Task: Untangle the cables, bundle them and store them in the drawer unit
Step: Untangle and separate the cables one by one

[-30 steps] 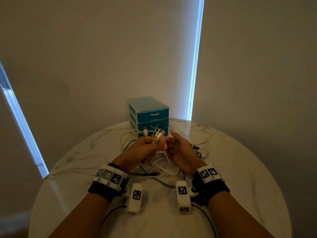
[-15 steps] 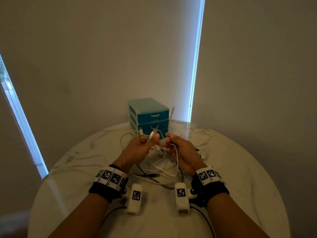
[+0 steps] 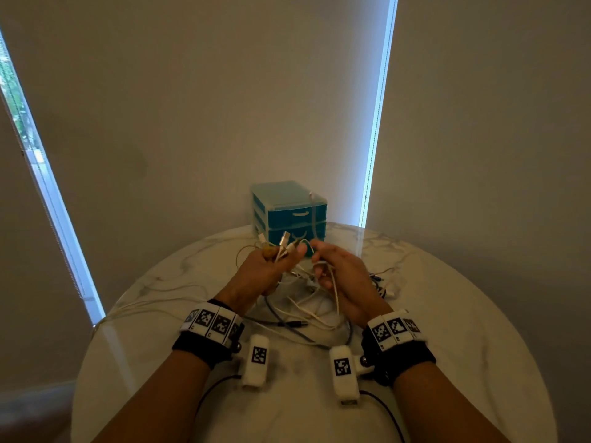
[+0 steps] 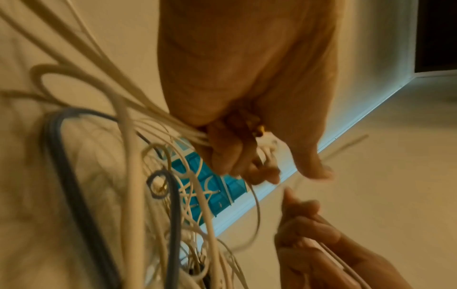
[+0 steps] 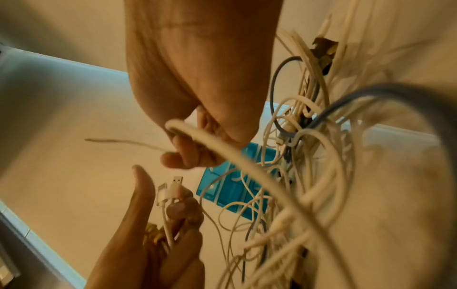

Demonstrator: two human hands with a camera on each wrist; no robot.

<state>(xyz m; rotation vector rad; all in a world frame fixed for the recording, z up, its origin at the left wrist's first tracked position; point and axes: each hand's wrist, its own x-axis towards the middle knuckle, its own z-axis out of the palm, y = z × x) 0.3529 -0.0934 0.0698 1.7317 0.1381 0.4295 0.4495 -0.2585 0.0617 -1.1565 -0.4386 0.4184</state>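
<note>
A tangle of white and dark cables (image 3: 307, 302) hangs between my hands above a round marble table (image 3: 479, 330). My left hand (image 3: 275, 260) grips several cable ends; USB plugs (image 5: 170, 187) stick up past its fingers while the thumb stands apart. My right hand (image 3: 323, 266) holds a white cable (image 5: 222, 144) that runs through its curled fingers, and a thin blurred end (image 5: 118, 141) sticks out beyond them. The teal drawer unit (image 3: 287, 212) stands behind the hands with its drawers closed. More cable loops (image 4: 138, 176) trail down onto the table.
Thin cable strands (image 3: 153, 302) lie across the table's left side, and a small cluster of plugs (image 3: 383, 286) lies to the right of my right hand. Walls and bright window slits (image 3: 377, 107) stand behind the table.
My hands have drawn slightly apart. The right hand has pulled a white cable free of the bunch, and its thin end now whips up in front of the drawer unit.
</note>
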